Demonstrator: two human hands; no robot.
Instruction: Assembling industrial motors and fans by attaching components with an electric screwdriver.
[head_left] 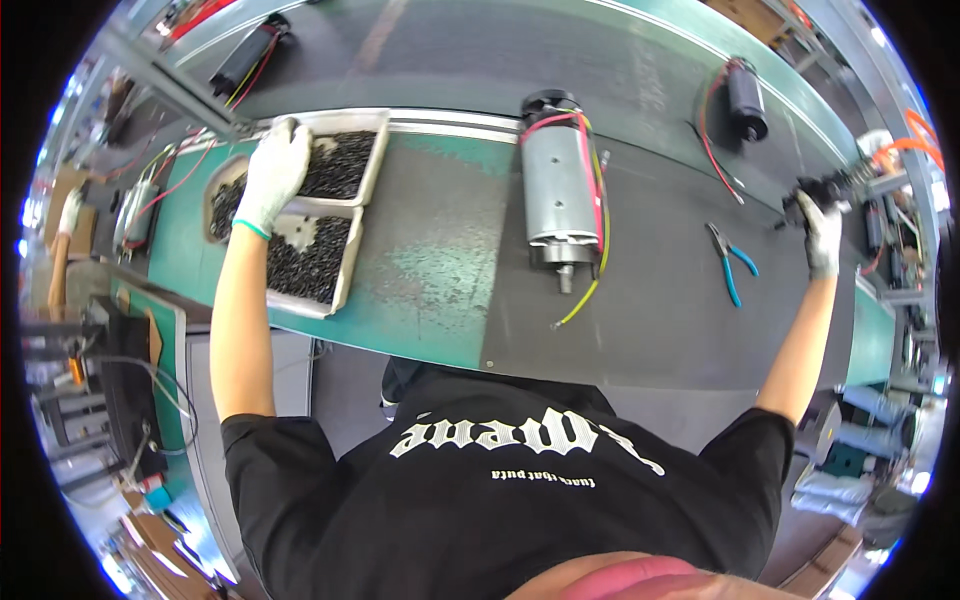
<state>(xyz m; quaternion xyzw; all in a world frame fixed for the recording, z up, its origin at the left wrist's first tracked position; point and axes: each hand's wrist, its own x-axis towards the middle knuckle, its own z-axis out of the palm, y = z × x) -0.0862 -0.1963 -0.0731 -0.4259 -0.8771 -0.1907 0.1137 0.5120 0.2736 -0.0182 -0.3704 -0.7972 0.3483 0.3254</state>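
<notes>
Holding the gloved left hand (273,178) and the gloved right hand (822,238) wide apart. Hanging the left one over the trays, with fingers close together and pointing away from the body. Showing only the back of that hand, and so not being able to tell of any piece pinched underneath. Having small black pieces (345,165) lying just right of the left hand in the upper tray (378,160), nearer the body in the lower tray (349,262), and just left in a side tray (207,205).

Curling the right hand closed around a black tool (828,190), with an orange hose (905,145) showing beyond and to the right. Having a large silver motor (560,190) lying roughly midway between the hands, well apart from both, with red wires (598,190) along the side facing the right hand and a yellow-green wire (580,308) trailing bodyward. Seeing blue-handled pliers (730,280) lying left of the right hand on a dark mat (650,310). Seeing also a dark motor (746,100) beyond and left of the right hand, and a black motor (243,60) beyond the left hand.
</notes>
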